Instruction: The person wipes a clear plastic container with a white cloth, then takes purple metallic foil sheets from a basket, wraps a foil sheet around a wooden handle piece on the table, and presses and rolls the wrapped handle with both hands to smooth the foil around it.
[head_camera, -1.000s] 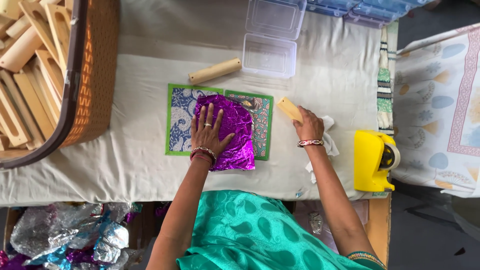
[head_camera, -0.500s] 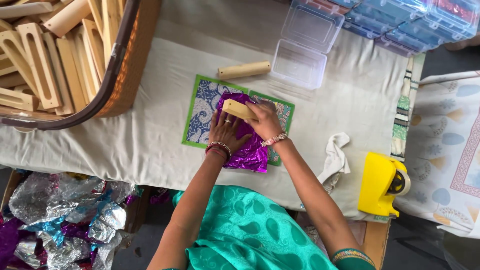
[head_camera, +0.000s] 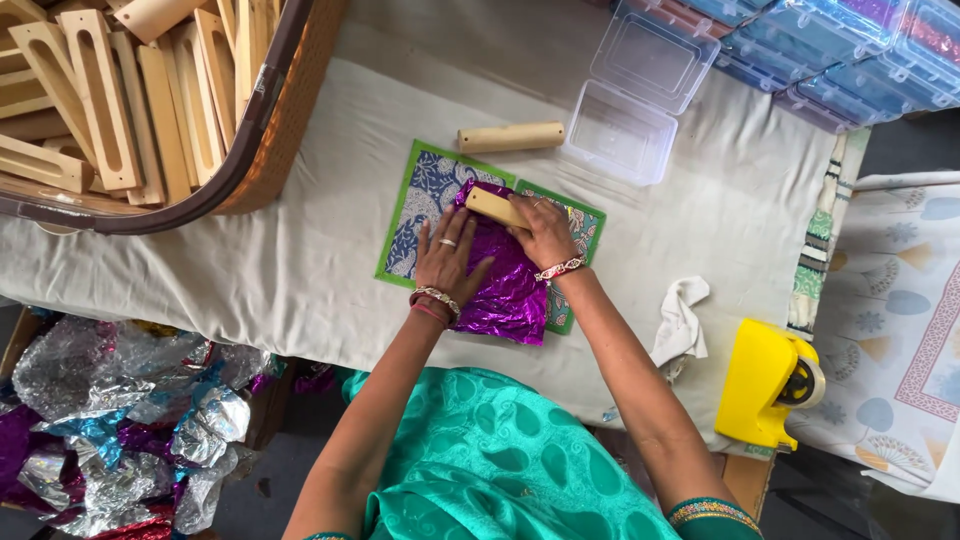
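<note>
Foil, purple and crinkled, lies on the patterned green-bordered mat near the front edge of the cloth-covered table. Your left hand presses flat on the foil, fingers spread open. Your right hand is closed around a wooden block set on the foil's far end. A wooden roller lies just beyond the mat, beside a clear plastic box.

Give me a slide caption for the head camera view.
Left hand flattens purple foil while right hand sets wooden block on it.
</note>
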